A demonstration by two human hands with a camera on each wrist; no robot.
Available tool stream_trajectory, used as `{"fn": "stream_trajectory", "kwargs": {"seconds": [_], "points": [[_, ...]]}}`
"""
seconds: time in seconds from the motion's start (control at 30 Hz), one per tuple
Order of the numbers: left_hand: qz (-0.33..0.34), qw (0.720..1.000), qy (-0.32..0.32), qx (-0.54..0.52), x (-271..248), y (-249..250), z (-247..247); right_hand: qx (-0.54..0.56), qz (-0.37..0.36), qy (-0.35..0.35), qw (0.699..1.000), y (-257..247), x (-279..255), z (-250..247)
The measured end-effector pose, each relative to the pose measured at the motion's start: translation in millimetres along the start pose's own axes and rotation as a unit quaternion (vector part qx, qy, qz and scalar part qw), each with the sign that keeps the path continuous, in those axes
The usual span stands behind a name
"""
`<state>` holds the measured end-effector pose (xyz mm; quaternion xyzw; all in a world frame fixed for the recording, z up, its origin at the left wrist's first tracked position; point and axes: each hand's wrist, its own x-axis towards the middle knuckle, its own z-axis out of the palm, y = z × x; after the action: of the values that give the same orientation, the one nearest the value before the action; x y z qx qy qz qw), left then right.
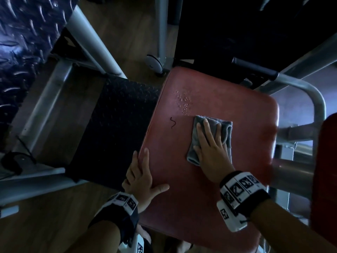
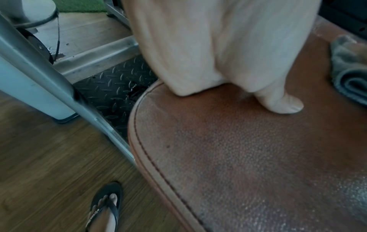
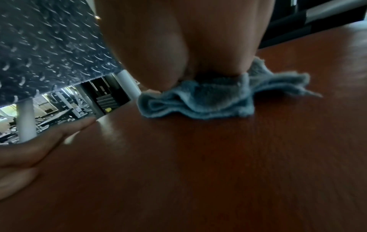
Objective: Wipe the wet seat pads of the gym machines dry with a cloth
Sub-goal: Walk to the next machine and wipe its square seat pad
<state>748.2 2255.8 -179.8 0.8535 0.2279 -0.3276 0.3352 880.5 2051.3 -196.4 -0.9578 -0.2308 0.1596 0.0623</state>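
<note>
A red padded seat [image 1: 209, 198] fills the middle of the head view. Water droplets [image 1: 183, 100] bead on its far part. My right hand [image 1: 209, 143] lies flat, fingers straight, pressing a folded grey cloth [image 1: 226, 128] onto the pad just below the droplets. My left hand [image 1: 144, 172] rests flat on the seat's left edge, thumb spread onto the pad, holding nothing. The left wrist view shows that palm [image 2: 208, 47] on the seat [image 2: 248, 164] and the cloth [image 2: 349, 73] at far right. In the right wrist view the cloth [image 3: 198, 97] bunches under my palm on the seat [image 3: 198, 172].
A small dark squiggle [image 1: 172, 122] lies on the pad left of the cloth. A black tread-plate step [image 1: 113, 128] and grey steel frame tubes [image 1: 87, 39] stand left of the seat; a curved metal rail [image 1: 310, 99] at right. Wooden floor [image 2: 49, 164] below, with my sandalled foot [image 2: 105, 208].
</note>
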Motion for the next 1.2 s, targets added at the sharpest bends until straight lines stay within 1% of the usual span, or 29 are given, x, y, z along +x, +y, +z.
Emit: {"fn": "stream_trajectory", "kwargs": {"seconds": [0.1,0.2,0.33,0.4,0.47,0.57,0.6,0.67,0.7,0.73,0.8,0.83,0.93,1.07,1.2], "points": [[-0.005,1.000,-0.001,0.002,0.7,0.3,0.8,0.007,-0.038,-0.007,0.999,6.7,25.6,-10.6],[-0.011,1.000,0.000,0.021,0.4,1.3,1.3,0.007,-0.093,-0.018,0.995,10.9,61.0,-26.5],[-0.006,1.000,-0.006,0.024,1.5,1.5,0.4,-0.040,-0.182,-0.036,0.982,14.7,117.8,-43.8],[-0.003,1.000,-0.013,0.026,1.0,0.9,-0.1,-0.061,-0.204,-0.055,0.976,9.1,147.8,-49.3],[0.000,0.999,-0.016,0.031,0.3,1.0,-1.2,-0.070,-0.211,-0.049,0.974,-1.9,171.9,-59.2],[0.001,0.999,-0.022,0.029,-1.0,1.0,-2.6,-0.125,-0.264,-0.018,0.956,-19.1,189.1,-72.8],[0.000,0.999,-0.021,0.025,-1.2,1.0,-2.4,-0.129,-0.262,-0.014,0.956,-22.2,193.0,-72.6],[-0.004,1.000,-0.013,0.022,-0.7,1.0,-1.2,-0.073,-0.195,-0.031,0.978,-28.7,200.1,-71.2],[-0.006,1.000,-0.007,0.026,-0.3,0.6,-0.2,-0.044,-0.159,-0.047,0.985,-30.0,202.4,-68.3],[-0.007,1.000,-0.005,0.026,-0.2,0.1,0.4,-0.022,-0.145,-0.056,0.988,-29.6,204.9,-61.8],[-0.006,1.000,-0.006,0.005,0.1,-1.6,0.6,-0.016,-0.156,-0.027,0.987,-29.7,199.9,-55.3],[-0.004,1.000,-0.009,-0.004,0.0,-1.9,0.2,-0.021,-0.157,-0.001,0.987,-30.7,192.6,-55.7],[-0.004,1.000,-0.013,-0.005,0.4,-1.8,0.2,-0.035,-0.149,0.057,0.987,-36.4,169.8,-53.1],[-0.005,1.000,-0.017,0.000,0.8,-0.2,-1.5,-0.044,-0.167,0.070,0.983,-41.8,139.3,-47.9],[-0.013,1.000,-0.010,0.013,-0.6,2.9,-2.0,-0.031,-0.154,0.064,0.986,-38.9,103.6,-32.2]]}}
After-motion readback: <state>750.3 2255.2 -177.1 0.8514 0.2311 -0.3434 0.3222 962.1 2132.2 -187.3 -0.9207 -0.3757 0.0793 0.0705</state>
